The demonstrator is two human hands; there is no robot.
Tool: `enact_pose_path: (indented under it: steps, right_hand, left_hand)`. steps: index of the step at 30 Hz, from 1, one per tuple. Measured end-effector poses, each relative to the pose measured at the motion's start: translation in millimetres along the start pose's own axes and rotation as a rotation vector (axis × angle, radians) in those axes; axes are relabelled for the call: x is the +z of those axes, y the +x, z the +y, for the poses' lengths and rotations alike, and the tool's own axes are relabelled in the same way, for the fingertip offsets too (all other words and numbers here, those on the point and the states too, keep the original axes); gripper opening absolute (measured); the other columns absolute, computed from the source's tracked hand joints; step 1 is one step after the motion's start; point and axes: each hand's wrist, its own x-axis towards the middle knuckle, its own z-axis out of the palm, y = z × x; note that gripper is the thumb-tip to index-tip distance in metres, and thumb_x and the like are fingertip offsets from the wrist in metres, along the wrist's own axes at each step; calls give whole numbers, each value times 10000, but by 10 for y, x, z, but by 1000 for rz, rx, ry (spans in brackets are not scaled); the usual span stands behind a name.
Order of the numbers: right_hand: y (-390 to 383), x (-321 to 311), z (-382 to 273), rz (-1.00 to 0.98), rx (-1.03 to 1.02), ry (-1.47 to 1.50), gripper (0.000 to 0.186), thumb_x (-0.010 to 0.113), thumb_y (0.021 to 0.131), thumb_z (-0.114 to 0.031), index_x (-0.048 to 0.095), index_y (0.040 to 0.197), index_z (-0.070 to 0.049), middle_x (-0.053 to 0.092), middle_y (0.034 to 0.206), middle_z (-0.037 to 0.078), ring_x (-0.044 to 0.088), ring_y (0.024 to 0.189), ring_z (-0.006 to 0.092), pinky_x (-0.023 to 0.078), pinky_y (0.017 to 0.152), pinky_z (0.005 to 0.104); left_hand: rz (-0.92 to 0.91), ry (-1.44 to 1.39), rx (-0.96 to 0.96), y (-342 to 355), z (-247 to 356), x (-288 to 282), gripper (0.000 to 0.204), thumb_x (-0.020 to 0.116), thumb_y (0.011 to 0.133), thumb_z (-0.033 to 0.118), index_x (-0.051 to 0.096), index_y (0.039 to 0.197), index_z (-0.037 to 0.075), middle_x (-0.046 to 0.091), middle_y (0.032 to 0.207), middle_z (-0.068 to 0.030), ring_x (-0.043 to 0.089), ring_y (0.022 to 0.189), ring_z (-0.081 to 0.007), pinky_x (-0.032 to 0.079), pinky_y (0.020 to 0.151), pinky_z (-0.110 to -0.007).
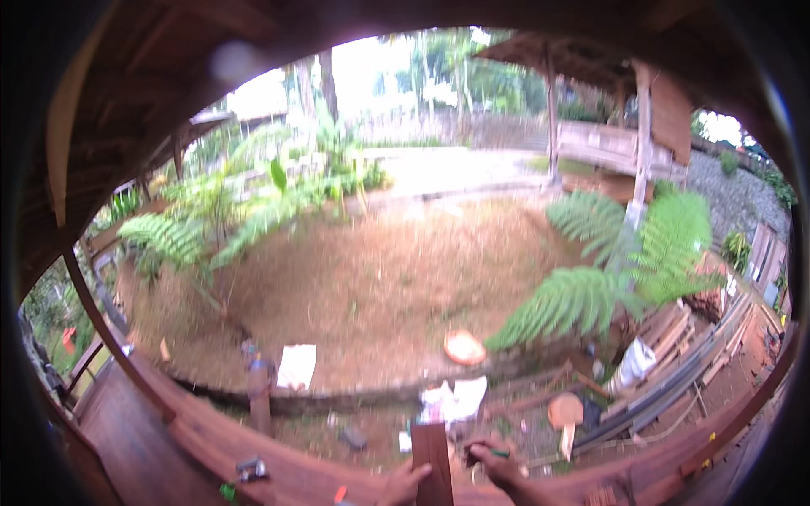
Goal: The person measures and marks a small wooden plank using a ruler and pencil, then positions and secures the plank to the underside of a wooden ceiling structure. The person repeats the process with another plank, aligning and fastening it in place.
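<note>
A reddish-brown wooden board (433, 455) stands out from the lower edge, near the middle. My left hand (407, 487) grips its left edge, with the thumb lying along the wood. Just right of the board is my right hand (499, 469), its fingers closed around a small object with a green part (500, 454). Blur and size hide what kind of object it is. The lower end of the board runs out of view.
On the wooden ledge (295, 482) at left lie a metal tool (251, 470) and a green item (227, 491); an orange-red item (340, 494) is nearer. Beyond are white sheets (460, 399), ferns (582, 295), a white sack (634, 364), long dark pipes (666, 398) and stacked timber (675, 329).
</note>
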Motion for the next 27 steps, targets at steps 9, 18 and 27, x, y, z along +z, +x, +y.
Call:
enact_pose_path:
  steps: [9, 18, 27]
  right_hand:
    - [57, 386, 150, -59, -110, -183, 296, 468, 1092, -294, 650, 1081, -61, 610, 675, 31, 568, 566, 119, 485, 524, 292]
    - [338, 730, 217, -281, -19, -391, 277, 485, 1080, -224, 650, 1144, -10, 642, 786, 49, 609, 713, 127, 507, 658, 294]
    - [155, 1194, 455, -418, 411, -462, 210, 501, 1073, -176, 632, 1114, -17, 502, 719, -38, 456, 605, 70, 381, 544, 246]
  left_hand:
    - [9, 260, 266, 376, 277, -98, 331, 629, 992, 195, 615, 1266, 11, 700, 1125, -120, 659, 990, -169, 547, 863, -325]
    - [40, 264, 311, 348, 585, -363, 298, 530, 1053, 231, 605, 1222, -2, 678, 1087, -88, 634, 949, -144, 529, 831, -312]
    - [245, 125, 232, 82, -94, -1246, 299, 526, 1069, 279, 613, 1126, -1, 646, 991, -53, 567, 917, -100, 485, 816, -300]
